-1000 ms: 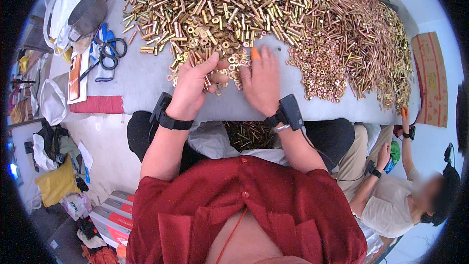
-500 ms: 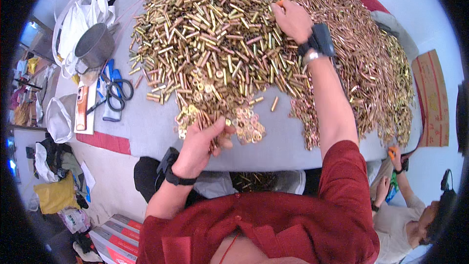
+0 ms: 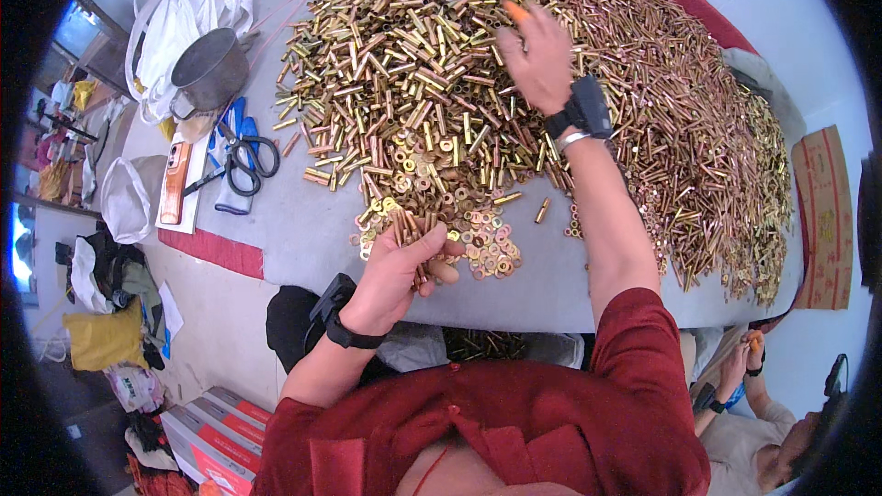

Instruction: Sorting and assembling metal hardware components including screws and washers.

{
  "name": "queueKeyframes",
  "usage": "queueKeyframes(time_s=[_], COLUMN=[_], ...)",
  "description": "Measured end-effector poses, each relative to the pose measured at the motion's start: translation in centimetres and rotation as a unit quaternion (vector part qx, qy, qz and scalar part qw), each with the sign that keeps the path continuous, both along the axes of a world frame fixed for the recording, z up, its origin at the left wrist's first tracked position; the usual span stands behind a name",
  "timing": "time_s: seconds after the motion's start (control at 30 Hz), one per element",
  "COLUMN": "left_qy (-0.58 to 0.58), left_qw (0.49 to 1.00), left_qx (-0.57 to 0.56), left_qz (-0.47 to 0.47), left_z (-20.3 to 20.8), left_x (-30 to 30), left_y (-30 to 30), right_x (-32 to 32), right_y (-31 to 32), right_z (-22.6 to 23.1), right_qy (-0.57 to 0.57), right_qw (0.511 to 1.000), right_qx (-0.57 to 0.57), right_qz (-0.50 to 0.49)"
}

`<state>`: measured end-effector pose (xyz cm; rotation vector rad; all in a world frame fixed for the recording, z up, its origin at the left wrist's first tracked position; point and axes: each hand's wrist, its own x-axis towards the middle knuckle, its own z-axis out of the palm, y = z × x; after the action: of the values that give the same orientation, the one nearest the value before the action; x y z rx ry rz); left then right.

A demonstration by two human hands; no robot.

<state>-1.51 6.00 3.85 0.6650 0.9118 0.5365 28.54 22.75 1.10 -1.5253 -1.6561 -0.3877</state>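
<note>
A big heap of brass tubes (image 3: 432, 83) and copper-coloured tubes (image 3: 698, 119) covers the grey table (image 3: 303, 230). Near the front edge lies a patch of small brass rings (image 3: 482, 239). My left hand (image 3: 400, 266) is closed around a bundle of brass tubes at the table's front edge, beside the rings. My right hand (image 3: 537, 55) reaches far out over the middle of the heap, fingers spread and touching the tubes, an orange cap on one fingertip. Both wrists wear black bands.
Scissors (image 3: 243, 161), a metal pot (image 3: 211, 69), white plastic bags (image 3: 175, 23) and a phone (image 3: 175, 182) lie at the table's left. Another person (image 3: 763, 413) sits at lower right. Boxes (image 3: 211, 432) and bags stand on the floor at left.
My right hand went from the front edge out to the heap's middle, then a little left. My left hand stayed at the front edge and closed on a bundle of tubes.
</note>
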Motion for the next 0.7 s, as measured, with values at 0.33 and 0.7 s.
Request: queueKeyframes(time_s=[0.33, 0.7], left_qy=[0.020, 0.039], left_qw=[1.000, 0.998], left_qx=[0.014, 0.041], left_qz=[0.018, 0.004], left_z=[-0.9, -1.5], left_x=[-0.4, 0.5], left_y=[0.2, 0.1], right_x=[-3.7, 0.0], right_y=[-0.4, -6.3], right_z=[1.6, 2.0], right_qy=[-0.003, -0.052], right_qw=[0.972, 0.951], right_qx=[-0.218, -0.276], right_qz=[-0.087, -0.126])
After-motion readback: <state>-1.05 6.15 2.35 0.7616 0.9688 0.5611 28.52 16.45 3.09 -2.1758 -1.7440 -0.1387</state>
